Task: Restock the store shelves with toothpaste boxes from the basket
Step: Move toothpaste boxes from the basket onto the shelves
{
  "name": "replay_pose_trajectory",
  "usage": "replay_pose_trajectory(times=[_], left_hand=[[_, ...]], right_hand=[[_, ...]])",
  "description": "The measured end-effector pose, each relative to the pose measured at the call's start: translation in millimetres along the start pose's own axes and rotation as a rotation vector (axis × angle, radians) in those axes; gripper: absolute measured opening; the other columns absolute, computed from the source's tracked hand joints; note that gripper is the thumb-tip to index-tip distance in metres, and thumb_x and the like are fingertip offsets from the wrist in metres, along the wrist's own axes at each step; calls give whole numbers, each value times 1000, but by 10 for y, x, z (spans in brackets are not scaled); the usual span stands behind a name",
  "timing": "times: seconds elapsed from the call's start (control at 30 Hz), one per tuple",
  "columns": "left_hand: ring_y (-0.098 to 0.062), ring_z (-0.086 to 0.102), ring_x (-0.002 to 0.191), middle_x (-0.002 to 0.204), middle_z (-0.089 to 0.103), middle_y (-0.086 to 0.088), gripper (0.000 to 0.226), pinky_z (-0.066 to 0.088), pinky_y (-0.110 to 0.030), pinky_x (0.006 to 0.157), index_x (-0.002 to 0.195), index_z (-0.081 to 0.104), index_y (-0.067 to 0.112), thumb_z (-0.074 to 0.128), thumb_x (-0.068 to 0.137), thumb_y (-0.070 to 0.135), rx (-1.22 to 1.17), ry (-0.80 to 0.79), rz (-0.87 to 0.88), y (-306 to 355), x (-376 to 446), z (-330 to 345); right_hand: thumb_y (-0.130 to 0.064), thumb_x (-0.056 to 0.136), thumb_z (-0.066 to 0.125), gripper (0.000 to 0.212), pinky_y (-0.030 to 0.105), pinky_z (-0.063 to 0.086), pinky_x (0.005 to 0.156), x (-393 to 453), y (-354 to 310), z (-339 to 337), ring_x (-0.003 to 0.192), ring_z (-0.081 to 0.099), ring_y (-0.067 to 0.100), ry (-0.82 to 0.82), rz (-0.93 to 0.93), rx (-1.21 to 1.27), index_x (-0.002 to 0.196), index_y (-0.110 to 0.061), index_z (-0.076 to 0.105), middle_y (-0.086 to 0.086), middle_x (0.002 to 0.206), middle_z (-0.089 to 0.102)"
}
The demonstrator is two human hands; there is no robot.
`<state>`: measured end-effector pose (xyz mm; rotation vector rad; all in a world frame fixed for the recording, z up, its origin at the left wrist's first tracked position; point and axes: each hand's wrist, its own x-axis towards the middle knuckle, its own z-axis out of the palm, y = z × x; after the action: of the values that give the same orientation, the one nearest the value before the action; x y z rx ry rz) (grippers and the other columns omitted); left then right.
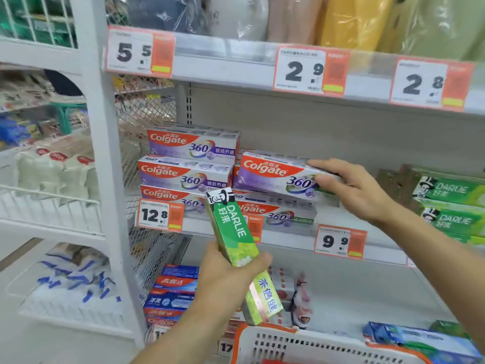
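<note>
Gripping a Colgate 360 box (278,177) at its right end, the right hand (351,187) sets it on top of the second Colgate stack (275,211) on the middle shelf (288,239). Fingers curl over the top edge, thumb on the front face; box sits slightly tilted, so judged mid-placement, not yet squared w/ the stack below. Left-hand stack (189,164) stands three high, fronts facing out, approx. flush behind the 12.8 price tag (158,214).

Left hand (231,274) holds a green Darlie box (236,248) around its middle, fingers wrapped behind, thumb across the front. Box is upright and leaning, in front of the shelf edge, above the basket (301,345); likely staged for the Darlie stack (451,206) at far right, where matching green boxes lie.

Materials: all boxes are long rectangular cartons, glossy printed card w/ sharp edges; rigid enough to stack flat. Shelf is white painted metal w/ clear plastic price rail. Basket is white perforated plastic w/ orange rim; more cartons visible at its right side, so restock judged incomplete.
</note>
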<state>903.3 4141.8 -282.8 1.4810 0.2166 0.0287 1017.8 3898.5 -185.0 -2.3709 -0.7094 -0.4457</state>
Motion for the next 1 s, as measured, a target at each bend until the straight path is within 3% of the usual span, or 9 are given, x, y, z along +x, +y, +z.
replay_pose_trajectory(times=[0.1,0.23,0.4,0.5,0.7,0.83,0.93,1.0], left_hand=[[2,69,64,85,74,4,37,46,-12,51,101,61,16,87,74,17,-15,7,1,38,31,-54],[-5,71,67,87,74,2,37,48,-21,58,101,62,15,87,75,19,-67,17,-9,84,40,-87],[-6,72,67,87,74,1,39,49,-21,56,104,61,15,86,75,23,-137,25,-21,152,51,-83],[-7,73,73,85,75,3,41,52,-24,63,107,63,14,86,75,24,-149,-12,-10,179,85,-36],[-13,73,88,102,75,-6,40,55,-24,72,114,62,12,80,81,26,-159,-58,-18,208,183,182],[-26,72,99,108,74,-11,34,57,-43,90,118,61,14,73,88,23,-258,-42,-64,202,169,395],[-21,72,95,105,75,-5,30,55,-41,89,118,60,18,70,90,20,-298,-76,-45,226,124,566],[-20,72,95,101,76,-1,32,55,-40,90,120,59,19,70,90,20,-291,-114,2,245,88,722]], right_hand=[[-34,98,49,41,22,34,90,70,118,156,96,47,7,16,-137,-198,133,-17,60,-25,104,54],[-45,98,46,43,41,34,101,62,267,381,113,45,23,52,-104,-365,133,-25,62,-4,123,55],[-40,95,56,48,26,29,108,-34,276,559,124,42,19,107,-67,-311,139,-21,57,-1,134,54],[-32,94,59,46,24,28,109,-53,268,648,124,44,24,180,-68,-303,138,-16,58,4,134,54],[-17,92,69,46,46,41,108,-56,282,756,126,47,34,256,-103,-311,136,-9,58,13,135,54],[-17,99,55,41,53,39,109,-67,245,730,134,42,40,177,-82,-283,139,-10,52,17,140,48],[-18,102,44,39,42,34,115,-192,75,512,136,40,33,289,-29,-190,139,-9,52,15,144,43],[-20,102,49,28,32,41,107,-412,-145,273,125,51,17,437,57,-9,126,-12,60,2,130,54]])
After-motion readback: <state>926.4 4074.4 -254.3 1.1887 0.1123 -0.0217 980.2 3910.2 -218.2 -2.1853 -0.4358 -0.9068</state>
